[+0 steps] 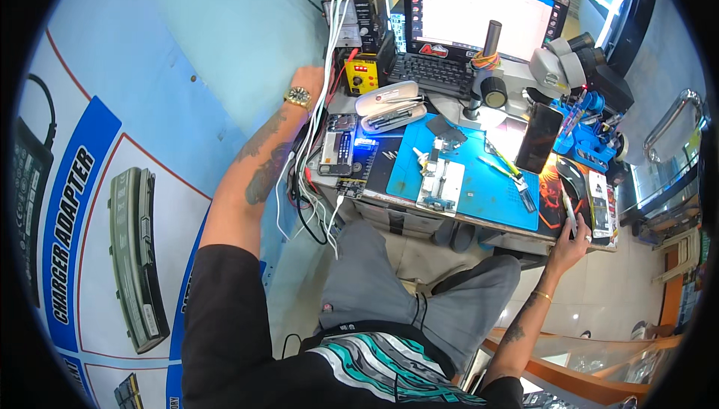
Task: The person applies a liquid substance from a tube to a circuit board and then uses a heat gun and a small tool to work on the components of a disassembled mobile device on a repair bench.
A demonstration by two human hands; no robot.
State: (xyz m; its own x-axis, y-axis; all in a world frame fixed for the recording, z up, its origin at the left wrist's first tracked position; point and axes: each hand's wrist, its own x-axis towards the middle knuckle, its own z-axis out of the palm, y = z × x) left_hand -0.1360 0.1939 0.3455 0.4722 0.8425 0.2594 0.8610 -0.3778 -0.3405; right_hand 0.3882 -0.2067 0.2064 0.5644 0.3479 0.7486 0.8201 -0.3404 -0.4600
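My left arm reaches far forward along the blue wall. At its end my left hand (308, 79) is beside the white cables (323, 102) and the yellow power unit (362, 73) with a red display. Its fingers are mostly hidden, so I cannot tell what they touch. My right hand (574, 244) is at the front right edge of the desk, its fingers closed on a slim white pen-like tool (568, 208). A black mouse (572, 178) sits just beyond on a black and orange mouse pad (550, 203).
A blue work mat (408, 177) bears a metal board holder (442, 184), tweezers (490, 163) and a dark phone (539, 138) above its right side. An opened phone (338, 143) lies left. Behind stand a keyboard (433, 72), monitor (487, 12) and microscope (558, 64).
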